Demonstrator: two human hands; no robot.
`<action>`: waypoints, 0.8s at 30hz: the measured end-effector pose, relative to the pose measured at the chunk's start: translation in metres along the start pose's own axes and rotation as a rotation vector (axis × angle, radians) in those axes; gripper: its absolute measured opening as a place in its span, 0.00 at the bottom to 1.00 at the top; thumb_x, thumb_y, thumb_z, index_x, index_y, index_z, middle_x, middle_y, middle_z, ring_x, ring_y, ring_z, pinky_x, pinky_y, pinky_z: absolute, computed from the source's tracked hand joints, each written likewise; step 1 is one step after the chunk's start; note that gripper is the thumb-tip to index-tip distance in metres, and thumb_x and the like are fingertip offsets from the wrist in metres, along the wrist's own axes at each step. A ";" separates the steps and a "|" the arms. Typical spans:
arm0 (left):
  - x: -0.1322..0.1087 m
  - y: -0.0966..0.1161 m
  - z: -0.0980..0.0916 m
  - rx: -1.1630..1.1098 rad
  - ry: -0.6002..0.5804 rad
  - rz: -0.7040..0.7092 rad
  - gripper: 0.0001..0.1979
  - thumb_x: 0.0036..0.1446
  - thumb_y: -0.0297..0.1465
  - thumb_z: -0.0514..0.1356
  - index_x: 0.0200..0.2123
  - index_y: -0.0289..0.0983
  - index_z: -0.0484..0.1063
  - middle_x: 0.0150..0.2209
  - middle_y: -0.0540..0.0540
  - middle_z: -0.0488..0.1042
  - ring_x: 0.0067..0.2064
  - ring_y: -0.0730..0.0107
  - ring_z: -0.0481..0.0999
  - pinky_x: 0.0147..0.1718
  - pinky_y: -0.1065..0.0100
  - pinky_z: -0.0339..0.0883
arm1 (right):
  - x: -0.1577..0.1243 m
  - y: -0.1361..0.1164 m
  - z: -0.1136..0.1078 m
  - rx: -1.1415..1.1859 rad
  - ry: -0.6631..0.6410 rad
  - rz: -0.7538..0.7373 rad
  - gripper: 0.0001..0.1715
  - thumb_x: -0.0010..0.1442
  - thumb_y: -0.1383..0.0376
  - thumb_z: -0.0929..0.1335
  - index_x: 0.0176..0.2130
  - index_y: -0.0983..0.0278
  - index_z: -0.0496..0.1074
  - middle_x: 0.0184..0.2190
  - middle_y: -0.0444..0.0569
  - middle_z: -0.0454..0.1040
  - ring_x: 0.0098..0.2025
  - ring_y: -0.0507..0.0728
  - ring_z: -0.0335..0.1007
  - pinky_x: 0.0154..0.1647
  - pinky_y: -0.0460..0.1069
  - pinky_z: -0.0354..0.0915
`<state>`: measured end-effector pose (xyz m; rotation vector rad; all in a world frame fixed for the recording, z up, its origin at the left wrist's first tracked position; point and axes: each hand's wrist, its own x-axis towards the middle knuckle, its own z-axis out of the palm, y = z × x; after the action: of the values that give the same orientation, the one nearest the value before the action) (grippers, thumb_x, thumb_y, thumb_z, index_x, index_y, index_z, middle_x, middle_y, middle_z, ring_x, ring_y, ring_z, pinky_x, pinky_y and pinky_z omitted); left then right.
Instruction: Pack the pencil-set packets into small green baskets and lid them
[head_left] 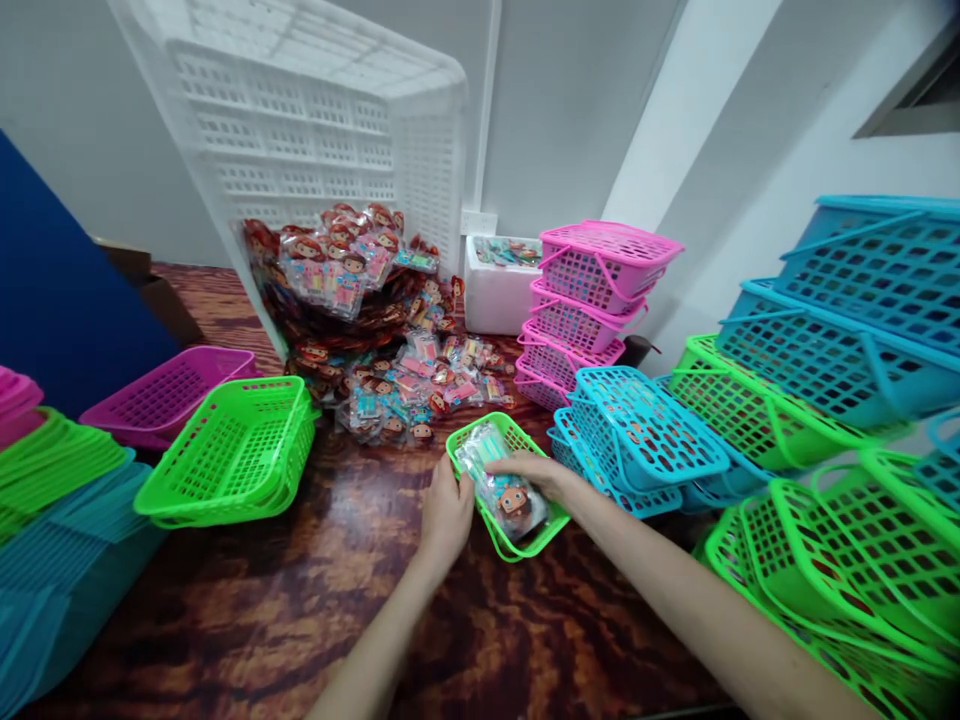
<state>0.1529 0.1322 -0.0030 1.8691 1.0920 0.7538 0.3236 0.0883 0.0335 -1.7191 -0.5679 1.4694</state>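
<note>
A small bright green basket (536, 545) sits tilted in front of me on the dark wood-grain table. My left hand (446, 505) is closed on its left rim, the thumb over the edge. Inside lie clear plastic packets (514, 505); the top one shows a cartoon figure with a large head. My right hand (531, 470) reaches over the right rim, its fingers stretched across the packets and touching them; the thumb is hidden. Beyond the basket lies a loose pile of similar packets (427, 375), spilling from a large white crate (300, 150) tipped on its side.
Empty green baskets (225, 450) and a magenta one (169, 395) stand left, beside nested baskets (60, 560). Lidded pink baskets (592, 270) are stacked behind right. Blue (645, 430) and green filled baskets (832, 560) crowd the right. A white box (495, 300) stands against the wall.
</note>
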 end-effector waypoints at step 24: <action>-0.005 0.007 -0.009 0.245 0.037 0.088 0.19 0.66 0.30 0.52 0.59 0.37 0.62 0.53 0.39 0.73 0.53 0.58 0.74 0.51 0.59 0.68 | -0.035 0.013 0.028 -1.423 0.431 -0.359 0.37 0.66 0.60 0.65 0.68 0.72 0.53 0.55 0.65 0.71 0.53 0.68 0.72 0.51 0.56 0.65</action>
<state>0.1460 0.1294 0.0067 2.1284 1.1754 0.7327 0.2869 0.0613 0.0438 -2.5979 -1.8005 0.2451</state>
